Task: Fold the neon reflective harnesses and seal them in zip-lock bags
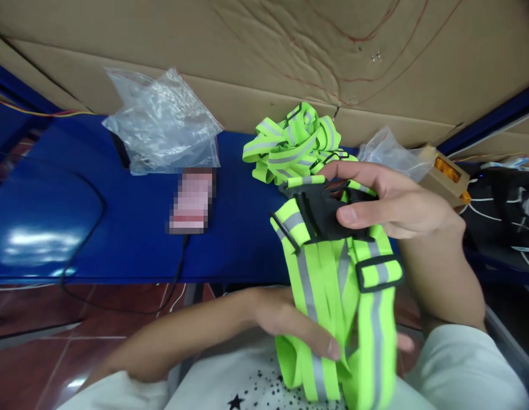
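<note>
The folded strap bundle point(332, 296) hangs nearest the lens, its lower end over the white shirt point(230, 381). The left hand point(281, 316) is closed around the lower part of the bundle, fingers wrapped across the front. The right hand point(392, 199) is closed on the top, thumb pressed onto the black buckle point(319, 210) and fingers curled over it.

Judged from this grip, the layers are best kept flat and edge to edge, with the buckle held on the outside and the black slider point(377, 273) lying square, so that no strap twists.

The webbing is fluorescent yellow-green, woven and limp, with a grey reflective stripe down the centre. The fittings are rigid matt plastic.

Behind the bundle, a loose pile of straps point(294, 142) of the same kind lies on the glossy blue tabletop point(140, 239). A crumpled clear plastic bag point(162, 122) lies to the left, and a small cardboard box point(446, 173) to the right. A creased cardboard sheet point(268, 51) stands behind.
</note>
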A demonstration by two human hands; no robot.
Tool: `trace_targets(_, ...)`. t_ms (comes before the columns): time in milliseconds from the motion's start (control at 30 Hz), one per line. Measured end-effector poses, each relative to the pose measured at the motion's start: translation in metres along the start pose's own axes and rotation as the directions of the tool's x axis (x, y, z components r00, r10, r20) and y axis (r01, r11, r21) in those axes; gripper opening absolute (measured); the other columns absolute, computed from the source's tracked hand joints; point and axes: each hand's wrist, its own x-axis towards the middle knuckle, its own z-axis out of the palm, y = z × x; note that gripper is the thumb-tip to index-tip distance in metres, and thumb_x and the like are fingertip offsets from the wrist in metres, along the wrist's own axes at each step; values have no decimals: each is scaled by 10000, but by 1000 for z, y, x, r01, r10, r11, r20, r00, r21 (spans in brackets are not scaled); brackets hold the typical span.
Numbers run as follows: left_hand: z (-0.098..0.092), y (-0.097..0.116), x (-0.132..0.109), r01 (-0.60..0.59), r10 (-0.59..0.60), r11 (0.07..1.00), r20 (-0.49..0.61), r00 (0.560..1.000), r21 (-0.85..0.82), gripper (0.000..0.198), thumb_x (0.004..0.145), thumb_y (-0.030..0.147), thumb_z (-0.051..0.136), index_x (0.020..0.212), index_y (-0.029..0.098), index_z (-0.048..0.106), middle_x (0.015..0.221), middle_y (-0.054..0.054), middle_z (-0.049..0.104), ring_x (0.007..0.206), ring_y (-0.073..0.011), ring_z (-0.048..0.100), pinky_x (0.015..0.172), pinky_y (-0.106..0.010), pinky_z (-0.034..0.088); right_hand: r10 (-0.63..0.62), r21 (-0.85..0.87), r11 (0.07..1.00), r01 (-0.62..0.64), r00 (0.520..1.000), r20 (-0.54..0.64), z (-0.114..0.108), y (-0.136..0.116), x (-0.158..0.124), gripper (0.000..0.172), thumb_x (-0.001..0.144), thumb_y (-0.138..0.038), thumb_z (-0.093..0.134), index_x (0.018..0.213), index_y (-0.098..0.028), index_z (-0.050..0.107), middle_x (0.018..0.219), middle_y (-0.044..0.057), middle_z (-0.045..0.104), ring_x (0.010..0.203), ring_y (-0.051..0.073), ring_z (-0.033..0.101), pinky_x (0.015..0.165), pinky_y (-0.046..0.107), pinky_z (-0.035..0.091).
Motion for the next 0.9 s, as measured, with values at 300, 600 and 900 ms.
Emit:
trace_targets(300,-62,34,-37,-256,492,816,-391,778,518,824,685,364,953,1427,252,612,1401,-113,678,1454,-351,512,1208,-470,418,-79,-131,989,75,997,-27,-20,18,16,420,740,-329,884,1084,-215,674,969,14,744,891,183,732,766,297,626)
trace_targets(600,-70,56,1,-174,270,960,-571,775,218,532,629,358,996,1079,174,781,1105,-90,795,982,-248,753,960,-388,584,-335,-511,800,314,941,54,-23,10,39,337,797,-359,853,1060,-223,690,1088,9,721,1076,202,674,1018,346,572)
trace_targets(900,-64,64,-18,-47,351,844,-483,802,535,316,808,326,861,1072,194,749,1087,-45,771,1082,-230,698,1027,-364,535,-356,-672,689,273,934,14,-1,7,16,336,887,-310,787,1209,-277,695,1165,13,743,1070,209,725,998,366,604)
